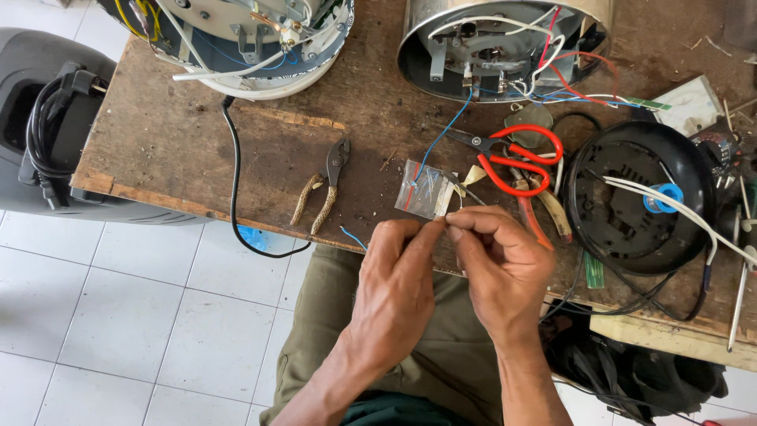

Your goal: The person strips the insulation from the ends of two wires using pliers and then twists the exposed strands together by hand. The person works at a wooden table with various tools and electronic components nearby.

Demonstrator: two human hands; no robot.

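Note:
My left hand (397, 278) and my right hand (498, 260) meet at their fingertips over the front edge of the wooden workbench (173, 150). Together they pinch something very small, too tiny to name. Just beyond the fingertips lies a small clear plastic bag (422, 189) with thin wire pieces inside. A thin blue wire (447, 130) runs from the bag area up to an opened metal appliance base (505, 43). Red-handled scissors (516, 158) lie right of the bag.
Pliers (325, 185) lie left of the bag. A second opened white appliance (252, 39) stands at the back left, its black cord (235, 185) hanging over the edge. A round black base (639, 197) with white wires sits at right. A grey appliance (39, 118) stands at far left.

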